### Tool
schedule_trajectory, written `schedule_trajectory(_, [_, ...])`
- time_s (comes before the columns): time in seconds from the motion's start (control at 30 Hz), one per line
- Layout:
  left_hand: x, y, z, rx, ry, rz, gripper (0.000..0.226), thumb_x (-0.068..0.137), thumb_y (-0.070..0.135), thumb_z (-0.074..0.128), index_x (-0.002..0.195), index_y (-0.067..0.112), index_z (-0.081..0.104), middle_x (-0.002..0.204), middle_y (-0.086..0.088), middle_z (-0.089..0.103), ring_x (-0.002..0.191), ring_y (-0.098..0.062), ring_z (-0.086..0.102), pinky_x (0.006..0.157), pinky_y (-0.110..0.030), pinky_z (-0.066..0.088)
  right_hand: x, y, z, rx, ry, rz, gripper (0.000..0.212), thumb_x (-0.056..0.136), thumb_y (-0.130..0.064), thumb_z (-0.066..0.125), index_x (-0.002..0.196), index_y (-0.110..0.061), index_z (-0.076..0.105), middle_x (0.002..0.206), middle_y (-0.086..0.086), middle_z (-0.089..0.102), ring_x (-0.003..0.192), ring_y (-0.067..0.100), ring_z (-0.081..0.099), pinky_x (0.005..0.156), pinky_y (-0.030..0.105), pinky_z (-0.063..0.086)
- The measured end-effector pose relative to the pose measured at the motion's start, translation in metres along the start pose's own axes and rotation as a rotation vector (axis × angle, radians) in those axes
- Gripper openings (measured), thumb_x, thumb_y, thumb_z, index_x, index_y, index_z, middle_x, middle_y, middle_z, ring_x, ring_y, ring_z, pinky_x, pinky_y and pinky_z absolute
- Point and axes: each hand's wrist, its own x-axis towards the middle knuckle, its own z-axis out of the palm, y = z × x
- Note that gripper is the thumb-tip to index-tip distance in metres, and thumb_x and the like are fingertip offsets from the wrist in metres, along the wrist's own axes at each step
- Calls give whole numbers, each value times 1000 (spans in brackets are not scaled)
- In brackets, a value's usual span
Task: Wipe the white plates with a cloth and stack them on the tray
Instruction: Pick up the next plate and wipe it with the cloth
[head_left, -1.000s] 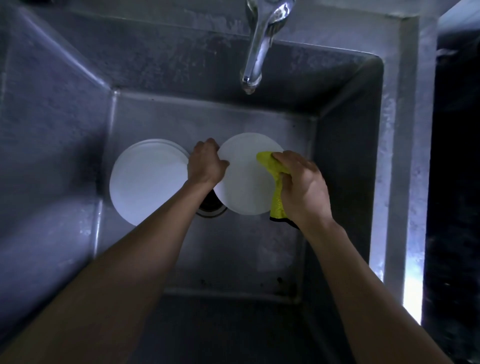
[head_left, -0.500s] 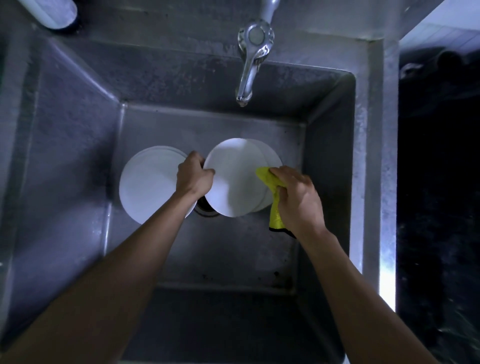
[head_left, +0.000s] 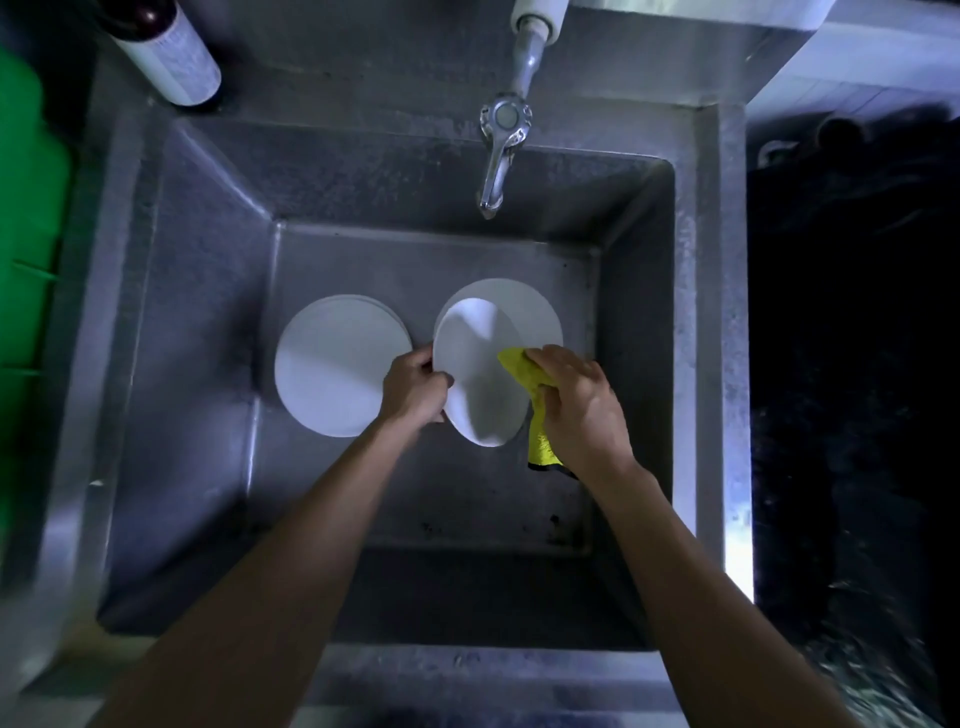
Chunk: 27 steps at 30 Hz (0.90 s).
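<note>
My left hand grips the left rim of a white plate, lifted and tilted above the sink floor. My right hand holds a yellow cloth against that plate's right side. Under the lifted plate another white plate lies on the sink floor. A stack of white plates sits to the left, just beside my left hand. No tray is in view.
Everything sits in a deep steel sink with high walls. A tap hangs over the back. A dark bottle with a white label stands at the back left corner. Something green lies at the far left.
The plate in my left hand has risen and tilted further off the plate beneath it, uncovering more of the lower one. My right hand stays on it with the cloth.
</note>
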Motion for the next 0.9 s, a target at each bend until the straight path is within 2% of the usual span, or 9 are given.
schedule_trajectory(0.1, [-19, -1, -7, -153, -35, -65, 45, 83, -5, 55, 91, 35, 72, 107, -6, 76, 93, -29, 74, 67, -50, 64, -8, -8, -9, 49, -3, -23, 43, 88, -5, 50, 127, -17, 64, 125, 0, 65, 107, 36, 60, 91, 42, 51])
schedule_trajectory(0.23, [-45, 6, -13, -280, -85, -92, 44, 86, -8, 57, 104, 29, 70, 108, -8, 74, 93, -28, 74, 60, -39, 62, -16, -22, -19, 139, 70, -68, 42, 88, -2, 55, 127, -13, 65, 124, 5, 66, 109, 32, 59, 94, 33, 47])
schedule_trajectory(0.33, [-59, 10, -16, -311, -133, -73, 43, 87, -7, 59, 120, 19, 69, 114, -13, 73, 101, -35, 72, 71, -50, 63, -18, -34, -23, 175, 57, -48, 45, 90, -2, 59, 133, -16, 62, 135, 4, 62, 119, 25, 52, 98, 27, 41])
schedule_trajectory(0.4, [-65, 12, -18, -328, -164, -54, 43, 86, -6, 60, 121, 17, 69, 114, -15, 73, 103, -39, 71, 77, -55, 62, -17, -40, -25, 196, 29, -46, 45, 92, -7, 61, 136, -18, 61, 141, 2, 58, 125, 22, 49, 101, 23, 37])
schedule_trajectory(0.43, [-69, 14, -19, -342, -175, -43, 42, 85, -6, 60, 120, 16, 70, 112, -15, 73, 103, -40, 71, 77, -56, 61, -17, -43, -25, 194, 5, -55, 46, 93, -9, 62, 137, -19, 60, 144, 2, 56, 128, 22, 49, 104, 24, 37])
schedule_trajectory(0.5, [-75, 18, -21, -367, -186, -25, 39, 83, -6, 62, 115, 15, 72, 108, -16, 74, 102, -40, 71, 74, -52, 61, -17, -45, -24, 130, -37, -119, 44, 97, -14, 60, 141, -19, 57, 149, 4, 51, 134, 24, 47, 111, 38, 39])
schedule_trajectory(0.6, [-81, 22, -25, -398, -194, -16, 39, 80, -7, 62, 112, 14, 74, 107, -17, 74, 102, -40, 70, 71, -44, 60, -20, -42, -20, -42, -92, -212, 44, 104, -24, 45, 148, -22, 48, 158, 5, 38, 147, 27, 33, 115, 51, 30])
schedule_trajectory(0.73, [-87, 25, -28, -457, -214, -21, 40, 81, -10, 61, 115, 9, 71, 113, -21, 72, 104, -41, 69, 69, -40, 58, -23, -32, -19, -183, -112, -257, 50, 106, -31, 28, 156, -25, 34, 164, 5, 27, 153, 29, 21, 119, 51, 24])
schedule_trajectory(0.9, [-92, 24, -27, -522, -191, -38, 38, 85, -11, 58, 114, 10, 71, 110, -17, 73, 96, -35, 69, 63, -36, 58, -31, -21, -19, -177, -82, -188, 50, 107, -33, 28, 156, -27, 33, 164, 5, 27, 153, 27, 21, 119, 48, 27])
